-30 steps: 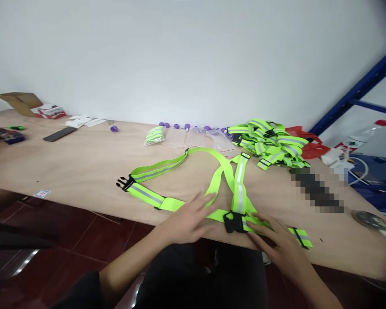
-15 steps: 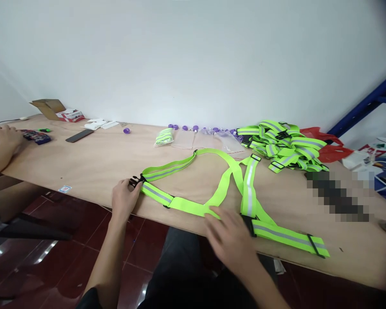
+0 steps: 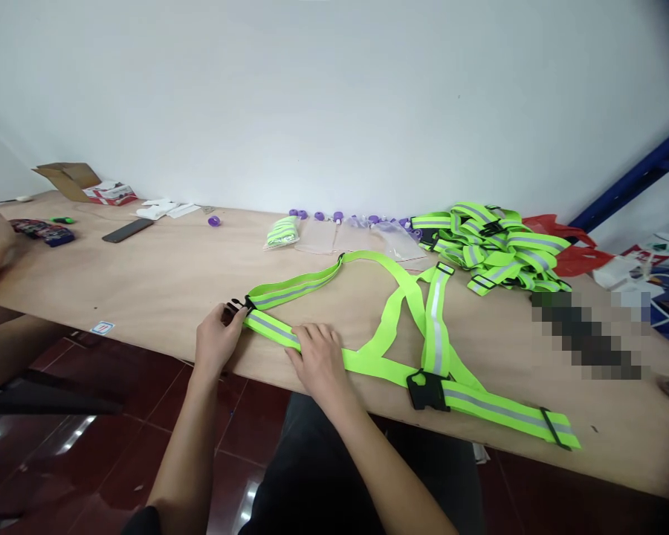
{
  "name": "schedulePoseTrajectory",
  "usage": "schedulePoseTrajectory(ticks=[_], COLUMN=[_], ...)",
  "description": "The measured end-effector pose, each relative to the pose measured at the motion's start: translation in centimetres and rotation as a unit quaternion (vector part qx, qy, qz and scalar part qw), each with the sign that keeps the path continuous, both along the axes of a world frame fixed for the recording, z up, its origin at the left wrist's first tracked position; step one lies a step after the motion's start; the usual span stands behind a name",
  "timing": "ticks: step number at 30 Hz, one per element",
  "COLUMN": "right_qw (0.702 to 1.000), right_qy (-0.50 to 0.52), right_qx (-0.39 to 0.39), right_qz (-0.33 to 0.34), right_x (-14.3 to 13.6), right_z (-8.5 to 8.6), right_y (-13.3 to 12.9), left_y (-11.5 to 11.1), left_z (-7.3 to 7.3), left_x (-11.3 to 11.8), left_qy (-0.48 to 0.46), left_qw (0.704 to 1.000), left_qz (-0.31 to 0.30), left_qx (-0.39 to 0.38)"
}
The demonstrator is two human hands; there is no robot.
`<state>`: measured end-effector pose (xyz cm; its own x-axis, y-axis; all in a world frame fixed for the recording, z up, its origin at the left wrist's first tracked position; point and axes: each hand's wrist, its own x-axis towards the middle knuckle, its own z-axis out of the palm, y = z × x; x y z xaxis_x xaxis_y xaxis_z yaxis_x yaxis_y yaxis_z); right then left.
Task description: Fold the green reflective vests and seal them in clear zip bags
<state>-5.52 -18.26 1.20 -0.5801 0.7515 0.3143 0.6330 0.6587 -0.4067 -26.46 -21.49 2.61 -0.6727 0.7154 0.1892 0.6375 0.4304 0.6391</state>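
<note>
Left hand (image 3: 216, 343) pinches the buckle (image 3: 249, 303), centre left; right hand (image 3: 322, 362) covers the strap (image 3: 270, 327) — grip unclear. Harness (image 3: 389, 327) unfolded; one bundle (image 3: 282, 232) bagged, upper centre.

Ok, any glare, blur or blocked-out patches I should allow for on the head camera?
Head view: both left hand and right hand look fairly crisp; white glare streaks the red floor; the reflective stripe shines brightly; coarse pixelation hides something dark at right; the top right corner darkens.
</note>
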Motion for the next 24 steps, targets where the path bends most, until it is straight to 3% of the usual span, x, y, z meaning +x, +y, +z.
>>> schedulePoseTrajectory(ticks=[10, 16, 24], right_qw=[1.0, 1.0, 1.0], right_qy=[0.005, 0.009, 0.024], right_qx=[-0.004, 0.003, -0.002], right_qz=[0.001, -0.007, 0.014], right_x=[0.5, 0.6, 1.0], right_z=[-0.4, -0.3, 0.2], right_y=[-0.1, -0.2, -0.4], left_y=[0.7, 0.7, 0.5], left_z=[0.2, 0.6, 0.7], left_x=[-2.4, -1.9, -0.5], left_qy=[0.018, 0.029, -0.161], left_qw=[0.999, 0.999, 0.981], left_qz=[0.043, 0.018, -0.009], left_qx=[-0.015, 0.013, 0.104])
